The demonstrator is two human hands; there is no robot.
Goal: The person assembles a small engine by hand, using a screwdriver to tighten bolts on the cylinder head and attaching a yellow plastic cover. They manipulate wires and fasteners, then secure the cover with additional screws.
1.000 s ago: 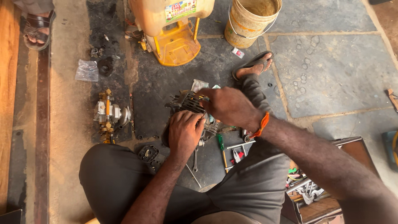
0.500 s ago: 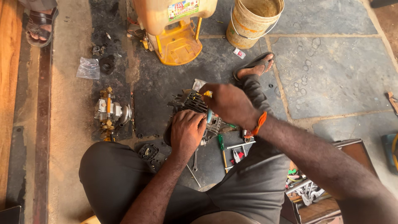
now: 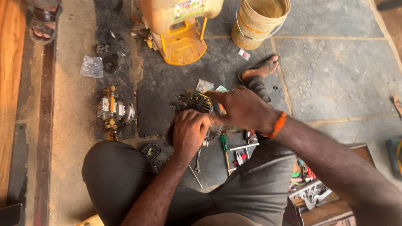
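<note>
Lying at the far left on the dusty stone floor [image 3: 335, 75], a crumpled clear plastic bag [image 3: 91, 67] sits above a small metal pump assembly [image 3: 112, 114] with brass-coloured fittings, its long axis running up and down the view. Nearer the middle, a black ribbed cover [image 3: 153, 152] rests just beside the person's knee. The left hand [image 3: 189, 132] is curled, palm down, pressing on the lower part of the small engine [image 3: 194, 102], which sits on the floor between the person's knees; its dark finned metal cylinder points up and left, the body stretching down and right beneath both hands. The right hand [image 3: 243, 109] closes over the engine's right side; whether it also pinches a tool cannot be told. Below lie a green-handled screwdriver [image 3: 225, 151] and slim steel wrenches [image 3: 197, 165]. Further up stand a yellow plastic tank [image 3: 180, 29] and a worn bucket [image 3: 258, 21].
</note>
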